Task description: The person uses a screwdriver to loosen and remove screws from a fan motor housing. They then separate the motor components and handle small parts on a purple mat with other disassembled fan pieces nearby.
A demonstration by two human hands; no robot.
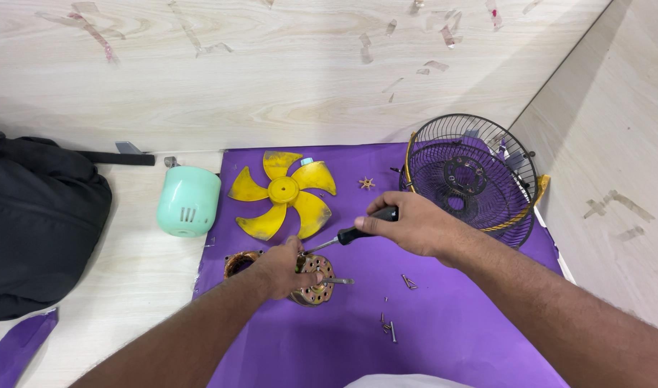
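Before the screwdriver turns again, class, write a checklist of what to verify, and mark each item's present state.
1. Left hand steadies the motor: ok.
2. Right hand grips the screwdriver handle: ok.
3. Tip seated in a screw: cannot tell, the left hand hides it.
4. Motor rests on the purple mat: ok.
5. Loose screws lie on the mat, apart from the motor: ok.
6. Yellow blade and grille lie clear of both hands: ok.

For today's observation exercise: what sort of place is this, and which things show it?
Probably an improvised small-appliance repair spot on a floor or low surface: a purple mat holds a yellow fan blade, a wire fan guard and loose screws.
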